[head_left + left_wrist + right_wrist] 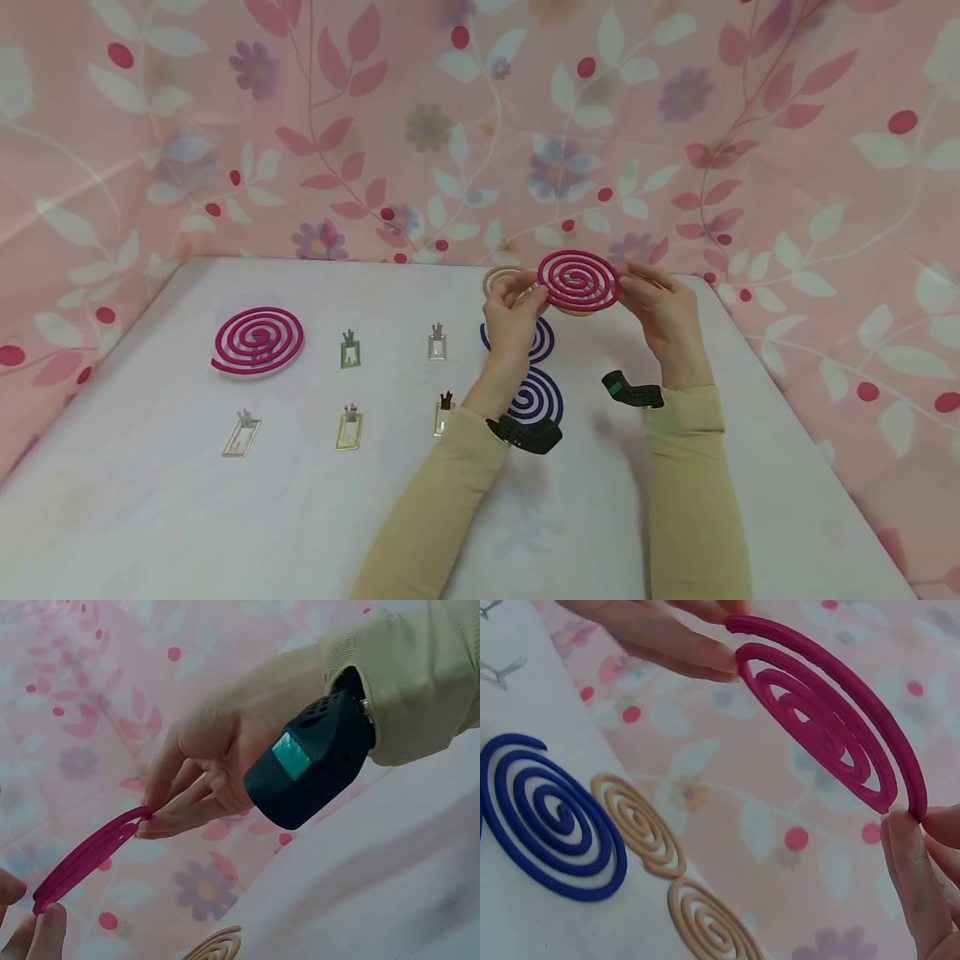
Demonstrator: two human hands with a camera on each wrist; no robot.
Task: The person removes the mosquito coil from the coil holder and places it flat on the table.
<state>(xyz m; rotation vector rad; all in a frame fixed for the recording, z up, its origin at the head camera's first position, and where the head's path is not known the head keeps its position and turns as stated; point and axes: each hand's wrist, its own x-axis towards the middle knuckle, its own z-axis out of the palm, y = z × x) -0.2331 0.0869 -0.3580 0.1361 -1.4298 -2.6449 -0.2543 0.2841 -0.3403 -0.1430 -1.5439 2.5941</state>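
Note:
Above the far right part of the table, both hands hold up a magenta mosquito coil (576, 281), a flat spiral. My left hand (513, 321) pinches its left edge between thumb and fingers. At the opposite edge, my right hand (667, 321) grips the rim with its fingertips. The right wrist view shows the coil (885, 731) tilted, its outer turn standing apart from the inner ones. Below and behind lie two tan coils (637, 819), partly hidden by the hands and the held coil in the head view. Nearer, two blue coils (532, 398) lie partly behind the left arm.
Another magenta coil (258, 337) is at the table's left. Between it and the left arm, several small metal coil stands (350, 340) are spread in two rows, one of them a darker-pronged stand (444, 402) beside the left sleeve. A floral pink cloth (420, 125) hangs behind the white table (187, 517).

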